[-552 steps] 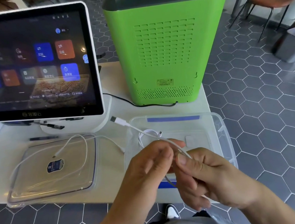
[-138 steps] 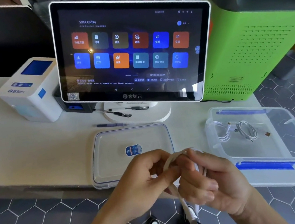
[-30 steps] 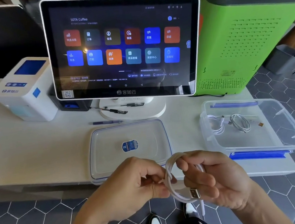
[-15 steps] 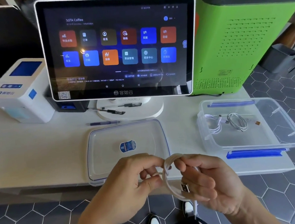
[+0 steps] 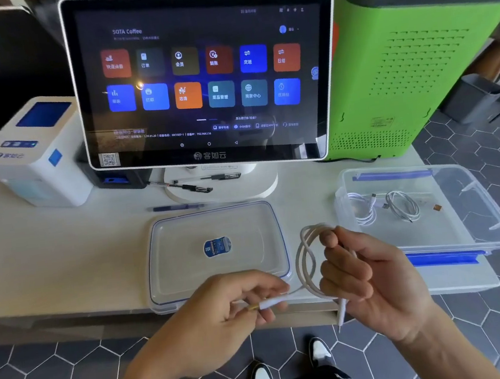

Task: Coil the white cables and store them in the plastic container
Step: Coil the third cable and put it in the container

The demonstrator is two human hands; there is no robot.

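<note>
Head view: looking down over two bare hands at the near edge of a white table (image 5: 49, 268), with grey hexagon floor tiles and the person's shoes below.
Left hand (image 5: 222, 314): fingers curled, thumb and fingertips pinching the connector end of the white cable (image 5: 305, 264), held out in front of the table's near edge.
Right hand (image 5: 374, 281): fingers curled round the looped bundle of that cable, thumb pressing the strands near the top of the loop; the other plug end hangs below the palm.
White cable: coiled into a few upright loops between the two hands, one short tail running left to the pinched connector; it sits just in front of the lid's right corner and near the container's left end.
Lid (image 5: 190, 277): clear, blue-trimmed, lying flat on the table behind the left hand, a blue sticker at its centre.
Plastic container (image 5: 492, 224): open, clear with blue clips, on the table to the right; two coiled cables (image 5: 403, 206) lie side by side inside on its floor.
Pens (image 5: 192, 187): lying by the screen's white base.
Touchscreen (image 5: 199, 79): upright at the back, showing coloured tiles.
White printer (image 5: 33, 158): left of the screen.
Green machine (image 5: 409, 71): right of the screen, behind the container.
</note>
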